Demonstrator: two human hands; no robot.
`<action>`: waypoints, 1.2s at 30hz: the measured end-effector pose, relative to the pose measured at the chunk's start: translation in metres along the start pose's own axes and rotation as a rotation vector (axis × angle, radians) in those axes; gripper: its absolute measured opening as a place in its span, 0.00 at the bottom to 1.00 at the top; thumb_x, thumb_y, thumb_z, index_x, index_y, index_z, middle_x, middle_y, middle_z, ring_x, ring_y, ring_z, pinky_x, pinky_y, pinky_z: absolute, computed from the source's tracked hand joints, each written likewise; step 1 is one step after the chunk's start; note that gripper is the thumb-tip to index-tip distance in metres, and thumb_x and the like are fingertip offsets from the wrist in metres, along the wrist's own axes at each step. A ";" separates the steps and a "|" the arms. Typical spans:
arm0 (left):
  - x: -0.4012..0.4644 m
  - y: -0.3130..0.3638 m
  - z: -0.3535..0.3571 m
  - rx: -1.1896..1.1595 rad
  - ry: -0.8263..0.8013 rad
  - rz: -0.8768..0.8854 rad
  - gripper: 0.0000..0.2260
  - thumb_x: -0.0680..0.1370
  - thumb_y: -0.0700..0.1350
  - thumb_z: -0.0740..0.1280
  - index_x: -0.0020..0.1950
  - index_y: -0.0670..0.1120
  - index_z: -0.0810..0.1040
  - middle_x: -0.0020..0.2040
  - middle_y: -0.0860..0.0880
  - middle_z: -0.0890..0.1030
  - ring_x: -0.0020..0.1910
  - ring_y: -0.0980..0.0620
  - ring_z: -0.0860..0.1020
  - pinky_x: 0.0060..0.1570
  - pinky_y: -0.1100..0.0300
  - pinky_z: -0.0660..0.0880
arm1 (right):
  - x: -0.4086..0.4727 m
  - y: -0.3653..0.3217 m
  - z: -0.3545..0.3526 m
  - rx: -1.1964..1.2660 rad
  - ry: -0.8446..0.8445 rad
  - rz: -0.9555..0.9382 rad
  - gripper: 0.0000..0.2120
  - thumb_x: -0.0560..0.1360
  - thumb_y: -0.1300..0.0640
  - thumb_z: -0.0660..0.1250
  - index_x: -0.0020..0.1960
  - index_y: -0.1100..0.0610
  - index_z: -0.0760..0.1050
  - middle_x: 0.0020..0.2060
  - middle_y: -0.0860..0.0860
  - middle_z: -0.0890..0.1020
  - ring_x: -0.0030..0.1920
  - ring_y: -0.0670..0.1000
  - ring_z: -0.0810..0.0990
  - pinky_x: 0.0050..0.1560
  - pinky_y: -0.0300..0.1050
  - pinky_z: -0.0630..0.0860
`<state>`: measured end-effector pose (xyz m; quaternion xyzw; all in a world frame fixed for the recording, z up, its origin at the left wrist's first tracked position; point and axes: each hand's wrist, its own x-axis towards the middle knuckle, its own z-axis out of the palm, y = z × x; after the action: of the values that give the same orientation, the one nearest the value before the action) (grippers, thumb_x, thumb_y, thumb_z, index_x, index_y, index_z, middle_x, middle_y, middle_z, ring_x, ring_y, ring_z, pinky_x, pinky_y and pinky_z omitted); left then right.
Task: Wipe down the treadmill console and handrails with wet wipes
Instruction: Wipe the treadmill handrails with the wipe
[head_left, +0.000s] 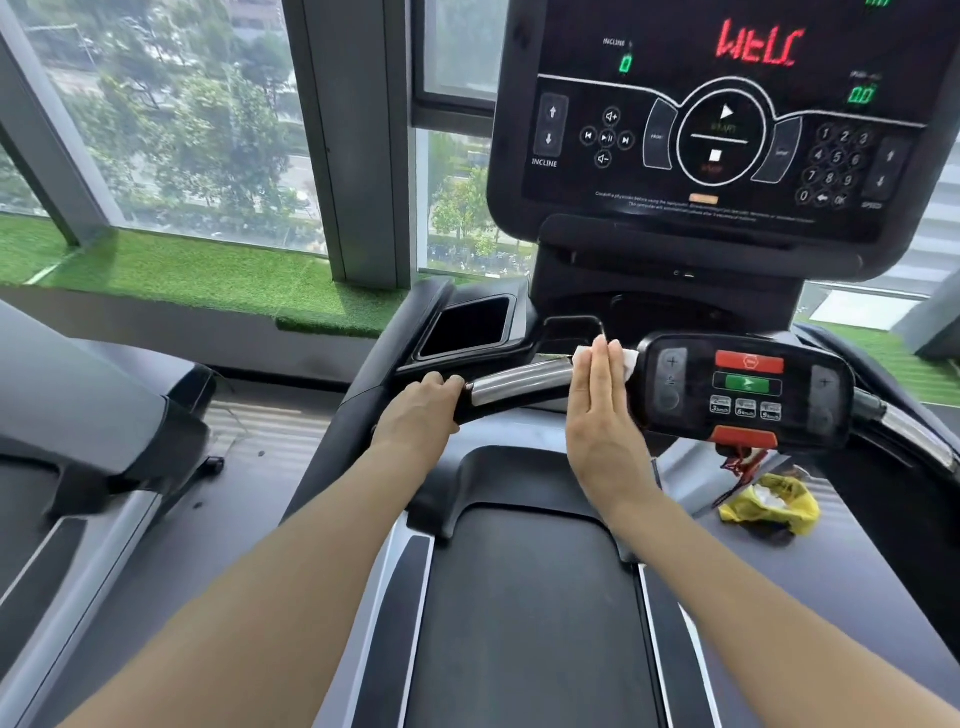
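Observation:
The treadmill's black console fills the upper right, its display lit. Below it a small control panel sits in the middle of the front handrail. My right hand lies flat with straight fingers on a white wet wipe, pressing it onto the inner end of the silver handrail bar, just left of the control panel. My left hand grips the black left end of that same bar, fingers curled over it.
A yellow wipes packet lies on the right side rail beside the belt. A black cup holder sits left of the console neck. Another treadmill stands to the left; windows and green turf lie beyond.

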<state>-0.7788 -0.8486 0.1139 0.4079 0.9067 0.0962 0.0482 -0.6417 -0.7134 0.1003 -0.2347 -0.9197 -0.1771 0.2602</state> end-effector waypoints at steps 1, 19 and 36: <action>0.001 0.000 0.000 0.001 0.002 0.003 0.16 0.78 0.42 0.66 0.64 0.43 0.68 0.57 0.43 0.73 0.56 0.42 0.75 0.49 0.53 0.70 | 0.004 0.004 0.000 0.012 -0.021 -0.010 0.25 0.75 0.75 0.42 0.66 0.74 0.66 0.64 0.71 0.69 0.67 0.68 0.68 0.67 0.53 0.67; -0.001 -0.003 0.004 0.001 0.053 0.009 0.14 0.78 0.43 0.66 0.62 0.43 0.69 0.55 0.44 0.73 0.54 0.42 0.75 0.45 0.55 0.67 | 0.037 -0.007 -0.017 0.126 0.043 0.056 0.14 0.69 0.68 0.53 0.35 0.58 0.75 0.33 0.52 0.79 0.44 0.54 0.83 0.35 0.42 0.76; -0.029 -0.064 0.016 -0.069 0.014 -0.054 0.13 0.78 0.43 0.64 0.63 0.45 0.73 0.56 0.46 0.75 0.58 0.46 0.73 0.52 0.53 0.70 | 0.028 -0.052 -0.001 0.193 0.087 -0.028 0.16 0.70 0.65 0.52 0.46 0.62 0.78 0.42 0.57 0.80 0.51 0.61 0.78 0.60 0.56 0.74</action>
<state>-0.8038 -0.9092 0.0850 0.3809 0.9137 0.1291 0.0584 -0.6894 -0.7469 0.1059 -0.1877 -0.9234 -0.1015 0.3190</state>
